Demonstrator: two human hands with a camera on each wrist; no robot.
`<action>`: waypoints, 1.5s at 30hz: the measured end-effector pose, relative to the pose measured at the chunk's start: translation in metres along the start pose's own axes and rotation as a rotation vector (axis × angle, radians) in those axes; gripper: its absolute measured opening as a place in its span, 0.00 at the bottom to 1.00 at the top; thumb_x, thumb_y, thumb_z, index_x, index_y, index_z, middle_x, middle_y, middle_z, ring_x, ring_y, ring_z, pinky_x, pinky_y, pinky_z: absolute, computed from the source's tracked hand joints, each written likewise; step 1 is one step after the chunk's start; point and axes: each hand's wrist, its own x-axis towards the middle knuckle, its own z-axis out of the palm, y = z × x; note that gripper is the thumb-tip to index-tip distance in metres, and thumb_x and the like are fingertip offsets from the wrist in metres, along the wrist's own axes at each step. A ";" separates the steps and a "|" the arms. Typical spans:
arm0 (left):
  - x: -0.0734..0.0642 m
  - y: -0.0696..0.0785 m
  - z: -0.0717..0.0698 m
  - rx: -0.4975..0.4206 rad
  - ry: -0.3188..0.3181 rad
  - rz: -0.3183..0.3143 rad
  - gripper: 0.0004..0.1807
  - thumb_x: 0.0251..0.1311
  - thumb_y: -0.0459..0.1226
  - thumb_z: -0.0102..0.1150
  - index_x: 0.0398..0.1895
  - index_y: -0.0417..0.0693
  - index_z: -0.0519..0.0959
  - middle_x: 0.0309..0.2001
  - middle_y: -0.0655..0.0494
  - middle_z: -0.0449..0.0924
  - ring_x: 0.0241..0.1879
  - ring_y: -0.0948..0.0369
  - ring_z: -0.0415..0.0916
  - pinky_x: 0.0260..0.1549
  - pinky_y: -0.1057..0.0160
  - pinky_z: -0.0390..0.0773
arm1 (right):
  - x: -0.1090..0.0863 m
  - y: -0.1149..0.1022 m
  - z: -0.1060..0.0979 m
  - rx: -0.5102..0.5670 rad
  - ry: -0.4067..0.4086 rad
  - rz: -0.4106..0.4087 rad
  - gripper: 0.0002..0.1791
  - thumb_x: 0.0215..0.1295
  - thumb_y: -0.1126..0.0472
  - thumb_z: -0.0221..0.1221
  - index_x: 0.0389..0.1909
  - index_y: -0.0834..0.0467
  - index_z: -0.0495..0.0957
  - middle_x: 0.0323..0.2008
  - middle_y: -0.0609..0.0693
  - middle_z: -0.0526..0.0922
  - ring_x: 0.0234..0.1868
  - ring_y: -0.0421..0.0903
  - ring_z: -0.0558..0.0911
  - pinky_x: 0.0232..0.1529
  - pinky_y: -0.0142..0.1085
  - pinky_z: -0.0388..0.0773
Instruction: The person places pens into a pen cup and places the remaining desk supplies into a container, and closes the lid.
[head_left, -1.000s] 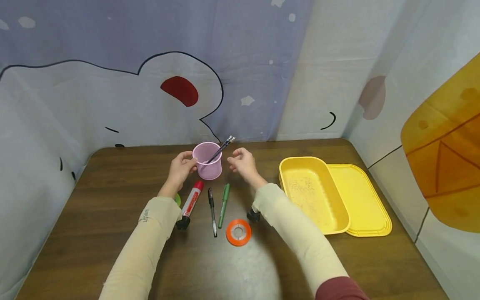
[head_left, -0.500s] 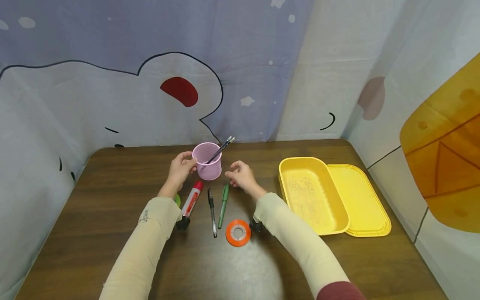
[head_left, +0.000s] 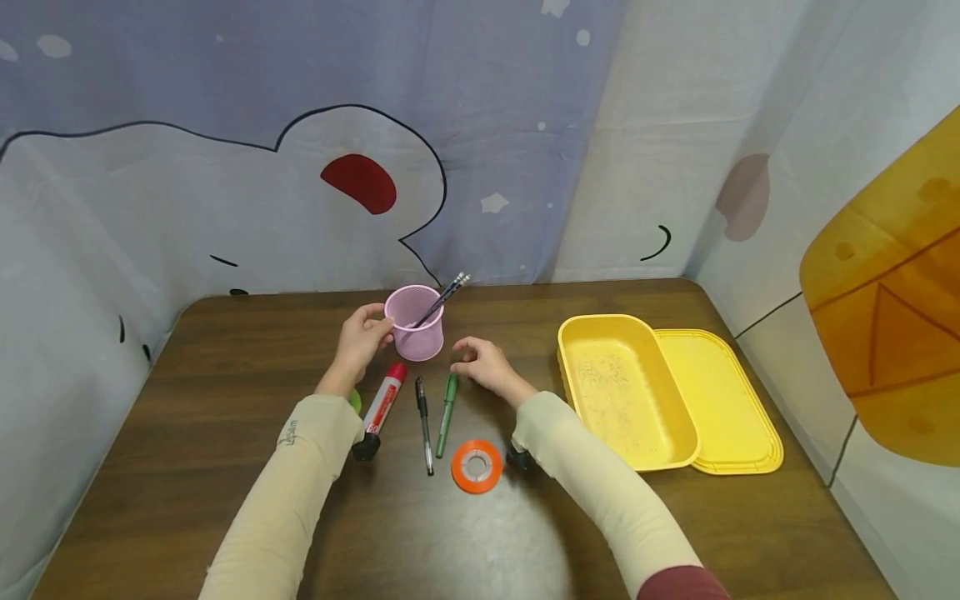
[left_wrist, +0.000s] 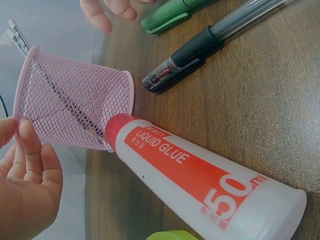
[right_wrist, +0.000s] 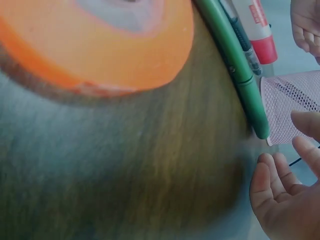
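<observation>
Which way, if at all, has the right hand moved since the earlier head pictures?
Yes: judged against the unmoved pink cup, the right hand has moved down the view, nearer the green pen.

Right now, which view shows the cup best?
Left wrist: the cup appears large and close, its mesh clear, with the left hand holding the rim. Head shows it small, but looks into its opening. Right wrist catches only part, cropped at the right edge and partly covered by the right hand.
</observation>
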 end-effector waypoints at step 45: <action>0.002 -0.001 0.000 -0.019 -0.007 0.001 0.22 0.60 0.36 0.49 0.58 0.43 0.62 0.36 0.47 0.72 0.23 0.70 0.71 0.32 0.69 0.75 | -0.013 0.006 -0.005 -0.575 -0.199 -0.183 0.14 0.49 0.55 0.63 0.39 0.43 0.78 0.36 0.44 0.69 0.33 0.41 0.70 0.29 0.31 0.65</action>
